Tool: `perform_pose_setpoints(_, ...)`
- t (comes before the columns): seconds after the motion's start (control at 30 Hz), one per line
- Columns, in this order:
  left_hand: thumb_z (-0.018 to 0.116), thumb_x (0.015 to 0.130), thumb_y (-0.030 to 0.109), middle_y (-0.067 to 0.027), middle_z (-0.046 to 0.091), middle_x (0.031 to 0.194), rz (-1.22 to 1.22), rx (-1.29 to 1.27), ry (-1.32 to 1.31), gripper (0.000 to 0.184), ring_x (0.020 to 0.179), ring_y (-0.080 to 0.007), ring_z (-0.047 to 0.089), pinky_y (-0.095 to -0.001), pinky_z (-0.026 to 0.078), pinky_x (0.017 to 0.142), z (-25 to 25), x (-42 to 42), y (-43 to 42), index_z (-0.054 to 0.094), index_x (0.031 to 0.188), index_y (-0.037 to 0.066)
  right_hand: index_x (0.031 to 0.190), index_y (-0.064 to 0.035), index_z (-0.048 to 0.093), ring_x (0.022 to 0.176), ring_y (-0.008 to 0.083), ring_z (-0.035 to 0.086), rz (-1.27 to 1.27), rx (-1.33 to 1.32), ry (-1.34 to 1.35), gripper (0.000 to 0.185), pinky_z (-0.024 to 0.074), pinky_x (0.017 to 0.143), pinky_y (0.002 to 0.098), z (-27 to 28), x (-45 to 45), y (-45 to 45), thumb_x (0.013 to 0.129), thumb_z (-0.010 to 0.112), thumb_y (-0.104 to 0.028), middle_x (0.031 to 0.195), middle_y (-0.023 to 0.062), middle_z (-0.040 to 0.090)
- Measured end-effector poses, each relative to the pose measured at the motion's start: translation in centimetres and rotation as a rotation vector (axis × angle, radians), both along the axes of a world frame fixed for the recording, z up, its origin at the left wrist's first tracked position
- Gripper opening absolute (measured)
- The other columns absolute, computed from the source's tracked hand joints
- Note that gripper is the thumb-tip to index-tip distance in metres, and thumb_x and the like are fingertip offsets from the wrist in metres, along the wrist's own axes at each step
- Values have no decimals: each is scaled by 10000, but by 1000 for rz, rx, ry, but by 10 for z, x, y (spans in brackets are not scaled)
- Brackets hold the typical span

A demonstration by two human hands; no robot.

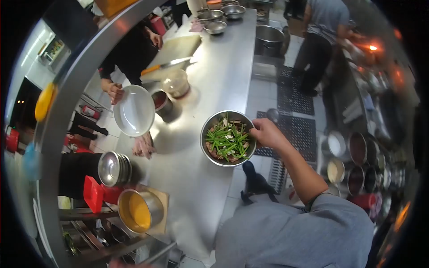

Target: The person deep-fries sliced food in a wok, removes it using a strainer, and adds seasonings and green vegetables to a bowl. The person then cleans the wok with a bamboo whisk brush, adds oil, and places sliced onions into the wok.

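On the right side of the body, my right hand [264,133] grips the right rim of a round metal bowl [228,161]. The bowl is upright, close to the right edge of the steel table [196,187]. Inside it lie cut green stalks [223,139], pale slices and brown pieces that look like meat. My left hand does not show. Across the table, a co-worker's hand [115,93] holds a white plate [134,110] tilted. That person's other hand [143,146] is at the table's left side, below the plate.
A knife [165,65] with an orange handle lies by a cutting board [176,48]. Near it stand a clear container [175,83] and a metal pot [163,105]. Stacked bowls [111,169] and a pot of yellow liquid [136,211] are lower left. Another person [321,40] works near flames.
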State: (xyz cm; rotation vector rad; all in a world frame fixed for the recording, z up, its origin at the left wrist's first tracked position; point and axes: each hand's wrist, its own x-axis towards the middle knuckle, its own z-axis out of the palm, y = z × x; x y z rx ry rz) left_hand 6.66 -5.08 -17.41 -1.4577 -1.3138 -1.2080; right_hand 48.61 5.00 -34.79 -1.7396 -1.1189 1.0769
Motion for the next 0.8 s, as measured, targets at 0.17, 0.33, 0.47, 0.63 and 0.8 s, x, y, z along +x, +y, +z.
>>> perform_pose_setpoints(0.17,610,911,60,-113,652,1015,-874,-1266,-824,252,867,-169,611,-288,501,792,-151,38,-23,576,1137,-47,936,63,655,515,186,658,9,-92,-14,224,540,495,324,28,-47,-119,848,522,-95,681,147,662)
perform_pose_setpoints(0.33,580,974,153,-68,665,936,-1147,-1785,-1244,125,797,-127,641,-272,535,731,-186,61,-63,571,1020,38,963,56,648,504,237,658,-7,-91,-25,233,539,501,347,21,-82,-215,862,505,-97,708,180,671)
perform_pose_setpoints(0.47,569,972,155,-58,664,885,-1137,-1858,-1241,91,705,-111,642,-251,552,619,-183,77,-85,543,968,67,1007,32,663,576,242,678,-142,-77,-38,268,541,586,371,14,-93,-274,883,583,-193,788,190,686)
perform_pose_setpoints(0.63,553,963,114,-57,659,843,-1154,-1925,-1136,47,604,-104,621,-236,534,555,-182,80,-96,546,947,70,1063,-38,669,981,342,624,-644,-98,-588,384,502,832,414,25,-36,-391,873,663,-372,1042,177,658)
perform_pose_setpoints(0.8,558,964,109,-58,644,805,-1164,-1950,-1169,73,581,-110,620,-243,544,521,-199,86,-107,531,910,67,931,0,673,936,393,648,-755,-632,-842,331,512,791,473,18,9,-483,825,719,-309,980,225,674)
